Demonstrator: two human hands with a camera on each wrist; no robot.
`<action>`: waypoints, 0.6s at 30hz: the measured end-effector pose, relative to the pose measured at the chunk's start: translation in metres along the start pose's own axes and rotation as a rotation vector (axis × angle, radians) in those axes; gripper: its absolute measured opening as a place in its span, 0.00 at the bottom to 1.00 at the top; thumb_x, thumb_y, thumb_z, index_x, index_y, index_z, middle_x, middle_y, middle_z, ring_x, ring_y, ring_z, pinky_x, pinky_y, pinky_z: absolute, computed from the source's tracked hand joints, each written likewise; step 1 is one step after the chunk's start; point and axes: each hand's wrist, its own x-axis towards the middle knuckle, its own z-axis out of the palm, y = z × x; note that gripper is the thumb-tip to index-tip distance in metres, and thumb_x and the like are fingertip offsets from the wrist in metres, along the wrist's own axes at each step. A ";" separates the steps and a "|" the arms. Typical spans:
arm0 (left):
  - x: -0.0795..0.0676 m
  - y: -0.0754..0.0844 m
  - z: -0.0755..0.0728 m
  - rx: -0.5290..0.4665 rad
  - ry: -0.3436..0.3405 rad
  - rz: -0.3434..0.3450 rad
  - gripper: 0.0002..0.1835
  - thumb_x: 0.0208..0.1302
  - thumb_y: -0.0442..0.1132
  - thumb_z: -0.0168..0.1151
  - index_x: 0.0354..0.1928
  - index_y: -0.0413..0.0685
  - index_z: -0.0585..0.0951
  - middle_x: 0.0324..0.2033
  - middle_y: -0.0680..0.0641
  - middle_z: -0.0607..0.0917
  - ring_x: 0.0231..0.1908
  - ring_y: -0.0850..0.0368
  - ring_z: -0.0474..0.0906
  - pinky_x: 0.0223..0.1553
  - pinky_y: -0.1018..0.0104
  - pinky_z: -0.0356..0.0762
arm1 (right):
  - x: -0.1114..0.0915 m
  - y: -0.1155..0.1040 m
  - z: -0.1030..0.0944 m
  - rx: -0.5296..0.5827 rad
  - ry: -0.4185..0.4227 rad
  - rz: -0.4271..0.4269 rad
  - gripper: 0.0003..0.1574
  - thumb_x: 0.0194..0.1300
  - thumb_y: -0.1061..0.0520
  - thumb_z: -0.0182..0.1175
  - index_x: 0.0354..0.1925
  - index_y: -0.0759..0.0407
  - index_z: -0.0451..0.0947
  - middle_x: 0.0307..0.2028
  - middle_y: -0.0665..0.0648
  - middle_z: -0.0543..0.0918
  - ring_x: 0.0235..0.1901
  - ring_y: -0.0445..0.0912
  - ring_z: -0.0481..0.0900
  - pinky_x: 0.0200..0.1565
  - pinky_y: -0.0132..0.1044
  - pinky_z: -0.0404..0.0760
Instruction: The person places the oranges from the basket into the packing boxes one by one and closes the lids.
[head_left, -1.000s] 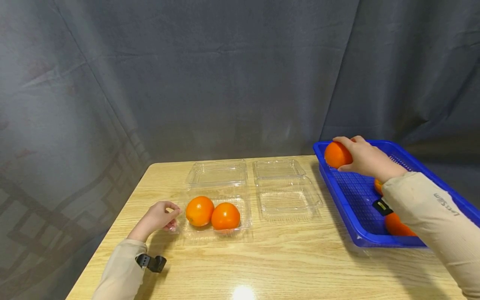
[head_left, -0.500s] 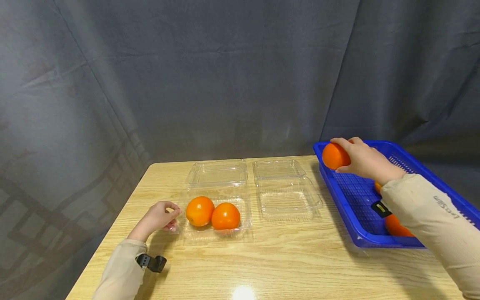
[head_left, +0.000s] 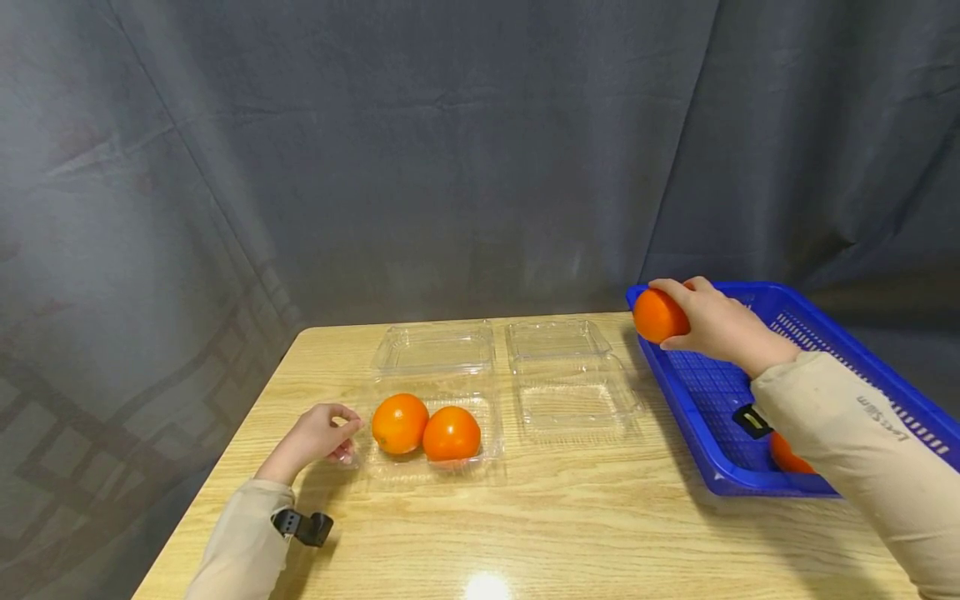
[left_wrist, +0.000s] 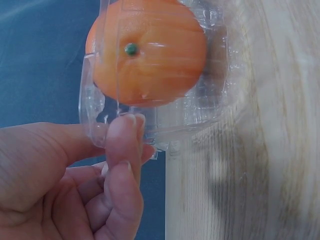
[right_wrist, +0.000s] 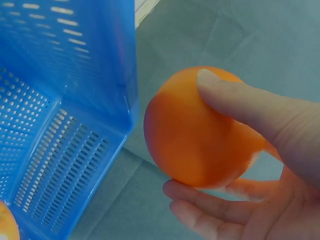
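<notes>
My right hand [head_left: 723, 329] grips an orange [head_left: 660, 315] over the far left rim of the blue basket [head_left: 708, 450]. In the right wrist view the thumb lies across the top of that orange [right_wrist: 195, 130] and the fingers curl under it. My left hand [head_left: 318, 435] pinches the left rim of a clear plastic clamshell box [head_left: 487, 437]. Two oranges sit side by side in it, a left one [head_left: 400, 423] and a right one [head_left: 452, 433]. The left wrist view shows the left hand's fingertips [left_wrist: 132, 122] at the box edge, beside an orange [left_wrist: 150, 60] with a green stem end.
A second clear clamshell box [head_left: 573, 396] lies open to the right of the first. Another orange [head_left: 787, 457] rests inside the basket, partly behind the right sleeve [head_left: 847, 450]. A grey curtain [head_left: 465, 167] hangs behind the wooden table [head_left: 570, 533].
My right hand has moved slightly left and down with the orange, towards the basket's left rim. The left hand and the two boxed oranges have stayed in place.
</notes>
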 end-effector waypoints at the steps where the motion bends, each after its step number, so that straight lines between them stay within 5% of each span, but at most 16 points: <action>1: 0.000 0.000 0.000 -0.001 0.001 -0.001 0.16 0.66 0.37 0.54 0.47 0.29 0.74 0.16 0.47 0.78 0.15 0.62 0.75 0.22 0.67 0.79 | 0.000 -0.001 0.000 0.000 0.002 -0.003 0.49 0.50 0.58 0.70 0.66 0.58 0.56 0.50 0.75 0.68 0.41 0.67 0.75 0.41 0.62 0.77; 18: 0.003 -0.003 0.001 -0.013 0.006 -0.006 0.16 0.66 0.37 0.54 0.48 0.29 0.73 0.16 0.47 0.77 0.15 0.62 0.75 0.21 0.68 0.79 | 0.001 -0.016 0.004 -0.016 0.042 -0.071 0.48 0.49 0.56 0.71 0.65 0.57 0.59 0.48 0.74 0.69 0.39 0.66 0.76 0.41 0.61 0.78</action>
